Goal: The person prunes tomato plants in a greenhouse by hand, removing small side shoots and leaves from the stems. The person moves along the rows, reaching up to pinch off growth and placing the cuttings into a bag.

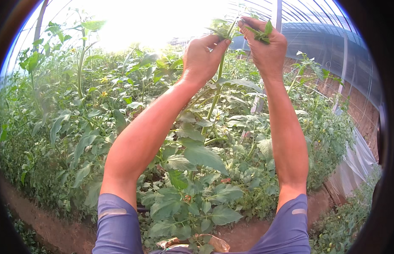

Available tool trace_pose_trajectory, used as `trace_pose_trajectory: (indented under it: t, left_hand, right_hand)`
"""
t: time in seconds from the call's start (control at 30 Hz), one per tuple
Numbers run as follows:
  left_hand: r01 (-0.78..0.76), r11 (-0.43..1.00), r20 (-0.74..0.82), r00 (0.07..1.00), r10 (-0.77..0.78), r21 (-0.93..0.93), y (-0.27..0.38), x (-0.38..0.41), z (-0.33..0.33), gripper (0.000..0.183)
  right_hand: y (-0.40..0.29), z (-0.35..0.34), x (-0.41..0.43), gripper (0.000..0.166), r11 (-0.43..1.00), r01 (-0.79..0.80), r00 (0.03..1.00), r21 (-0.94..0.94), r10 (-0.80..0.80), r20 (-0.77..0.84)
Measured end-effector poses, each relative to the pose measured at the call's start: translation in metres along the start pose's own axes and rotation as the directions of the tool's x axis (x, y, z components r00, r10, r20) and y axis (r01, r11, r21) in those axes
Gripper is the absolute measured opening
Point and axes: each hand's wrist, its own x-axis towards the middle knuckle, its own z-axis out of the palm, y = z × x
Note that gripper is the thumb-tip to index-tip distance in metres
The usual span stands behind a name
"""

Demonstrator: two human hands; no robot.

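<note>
A tall tomato plant stem (pixel 220 71) rises in front of me, its tip washed out by glare. My left hand (pixel 205 54) pinches this stem near the top between thumb and fingers, beside some small leaves (pixel 220 29). Just to the right, my right hand (pixel 268 47) has a small green leafy sprig (pixel 263 35) tucked in its palm. Its thumb and fingertips come together close to the stem's tip; what they pinch there is too small to make out. Broad leaves (pixel 205 157) of tomato foliage hang lower down between my forearms.
Dense tomato plants (pixel 57 136) with yellow flowers (pixel 104 79) surround me. A thick upright stem (pixel 79 70) stands to the left. Pale posts (pixel 344 65), an earthen wall (pixel 363 117) and white plastic sheeting (pixel 355 166) line the right side. Bare soil (pixel 244 233) lies below.
</note>
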Motion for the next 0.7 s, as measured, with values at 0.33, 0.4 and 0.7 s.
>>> trace_pose_trajectory:
  t: [0.33,0.4,0.7]
  left_hand:
    - [0.031,0.998,-0.018,0.999,-0.032,-0.058,-0.004,-0.001,0.004,0.035]
    - [0.062,0.997,-0.047,0.997,-0.064,-0.045,-0.003,-0.002,0.016,0.032]
    - [-0.074,0.991,-0.096,0.993,0.063,-0.113,0.003,-0.047,-0.030,0.030]
  right_hand:
    - [-0.001,-0.001,-0.005,0.022,0.984,0.043,0.991,-0.172,-0.064,-0.115]
    - [0.000,-0.011,-0.004,0.019,0.977,0.113,0.970,-0.183,-0.149,-0.194]
    - [-0.140,-0.092,-0.215,0.012,0.346,-0.818,0.557,0.460,0.273,0.785]
